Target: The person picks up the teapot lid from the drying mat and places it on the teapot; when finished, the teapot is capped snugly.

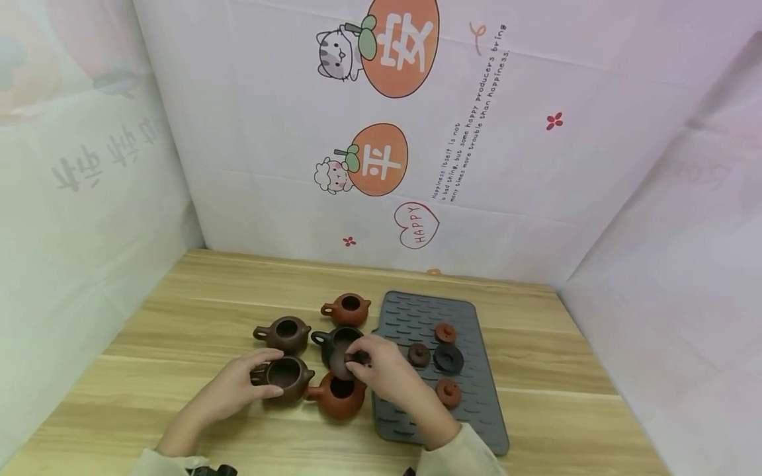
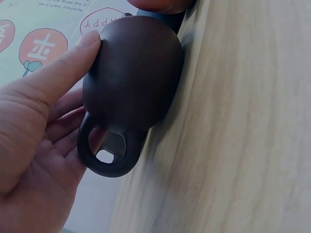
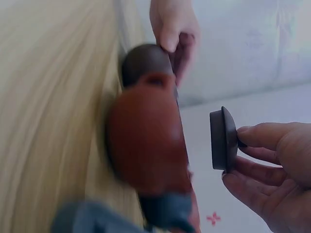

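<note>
My left hand (image 1: 235,387) grips the front-left dark brown teapot (image 1: 293,390) by its body, thumb on one side and fingers on the other. That teapot stands open-topped on the table; its loop handle (image 2: 111,167) points toward the palm in the left wrist view. My right hand (image 1: 387,370) pinches a dark brown teapot lid (image 3: 222,140) by its knob, holding it above the teapots and apart from them. Below or beside the lid are a black teapot (image 1: 322,340) and a red-orange teapot (image 1: 339,408), both without lids.
Another brown teapot (image 1: 286,342) and a small orange teapot (image 1: 350,318) stand behind, also uncovered. On the grey mat (image 1: 411,317) at the right lie two orange lids (image 1: 445,332), a brown lid (image 1: 419,355) and a black lid (image 1: 448,359). White printed cloth (image 1: 268,198) encloses the wooden table.
</note>
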Tool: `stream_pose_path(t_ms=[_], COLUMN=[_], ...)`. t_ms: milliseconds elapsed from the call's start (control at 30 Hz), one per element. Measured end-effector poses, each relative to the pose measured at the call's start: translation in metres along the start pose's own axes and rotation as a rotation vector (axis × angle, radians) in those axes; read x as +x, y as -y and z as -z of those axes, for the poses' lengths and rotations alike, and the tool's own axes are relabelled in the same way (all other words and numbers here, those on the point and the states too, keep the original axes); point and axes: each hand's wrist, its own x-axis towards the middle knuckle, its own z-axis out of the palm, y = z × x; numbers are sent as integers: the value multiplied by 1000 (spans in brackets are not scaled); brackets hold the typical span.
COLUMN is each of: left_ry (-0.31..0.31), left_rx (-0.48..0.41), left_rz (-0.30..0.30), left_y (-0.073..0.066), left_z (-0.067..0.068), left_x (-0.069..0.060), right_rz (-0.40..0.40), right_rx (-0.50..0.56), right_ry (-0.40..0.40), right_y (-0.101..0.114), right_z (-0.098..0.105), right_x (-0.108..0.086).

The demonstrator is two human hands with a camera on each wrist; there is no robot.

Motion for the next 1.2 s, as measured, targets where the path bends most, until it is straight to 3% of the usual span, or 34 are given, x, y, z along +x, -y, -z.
stream_pose_path(t_ms=[367,600,1200], left_ry=[34,49,25], left_rx=[-47,-65,-100], left_rz=[-4,3,8], left_y=[4,5,10], left_z=[4,5,2], left_x=[-2,0,0], right_rz=[35,6,65], right_rx=[-70,-123,-234], right_ry=[33,68,17], right_y=[34,53,64], right_z=[-39,-55,-71], right_x=[27,38,50])
